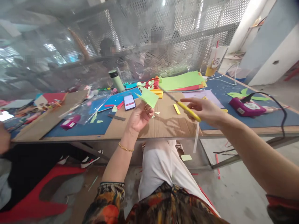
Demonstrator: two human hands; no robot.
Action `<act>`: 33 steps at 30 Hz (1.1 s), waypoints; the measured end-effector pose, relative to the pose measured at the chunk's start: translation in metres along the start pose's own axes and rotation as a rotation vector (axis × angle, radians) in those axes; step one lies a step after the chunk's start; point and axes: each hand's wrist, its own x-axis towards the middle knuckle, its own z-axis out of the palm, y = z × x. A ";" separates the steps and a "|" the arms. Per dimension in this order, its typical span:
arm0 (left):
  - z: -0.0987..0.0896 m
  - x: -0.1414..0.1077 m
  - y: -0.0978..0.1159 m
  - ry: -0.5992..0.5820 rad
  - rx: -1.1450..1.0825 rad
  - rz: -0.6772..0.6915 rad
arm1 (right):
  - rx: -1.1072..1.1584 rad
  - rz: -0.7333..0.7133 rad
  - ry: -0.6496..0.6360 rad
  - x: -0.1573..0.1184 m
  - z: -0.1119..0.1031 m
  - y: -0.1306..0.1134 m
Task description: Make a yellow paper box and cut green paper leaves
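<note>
My left hand (140,117) is closed on a folded piece of light green paper (150,97), pinching its lower edge above the cardboard. In my right hand (205,109) is a pair of scissors with yellow handles (189,111). The scissor blades point up and left, their tip a little to the right of the paper and apart from it in the picture. Small green paper scraps (157,113) lie beneath my left hand. Between the hands, a small yellow strip (177,109) rests on the cardboard sheet (163,130).
A phone (129,102), a grey blade-like tool (116,117) and a green bottle (116,80) are on the left. Green sheets (182,81) are stacked at the back. On the right sit a purple corded device (247,106) and a drink cup (215,60). Another person's leg (30,168) is at far left.
</note>
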 end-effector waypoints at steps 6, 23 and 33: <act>-0.010 -0.018 -0.008 -0.011 0.120 0.122 | 0.554 0.017 -0.071 -0.056 0.018 -0.008; 0.004 -0.052 -0.012 0.037 -0.148 -0.005 | 0.677 -0.194 -0.434 -0.108 0.069 0.015; 0.001 -0.051 -0.015 -0.034 -0.066 0.013 | 0.702 -0.145 -0.451 -0.110 0.068 0.006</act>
